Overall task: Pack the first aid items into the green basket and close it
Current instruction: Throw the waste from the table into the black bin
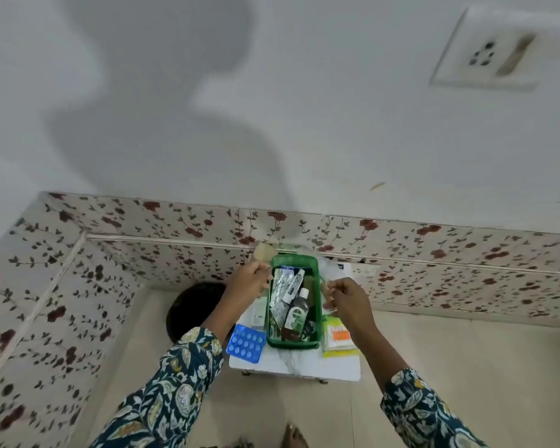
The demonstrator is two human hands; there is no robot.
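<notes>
The green basket stands open on a small white table. Inside lie a dark antiseptic bottle, a white tube and foil strips. My left hand is at the basket's far left corner, closed on a blurred beige roll. My right hand hovers by the right rim with its fingers pinched on a blurred translucent wrap. A blue blister pack and a white box lie left of the basket. A cotton swab pack lies to its right.
The table stands close to a wall with flowered tiles. A dark round object sits on the floor to the left. White papers lie behind the basket. My foot is on the floor in front.
</notes>
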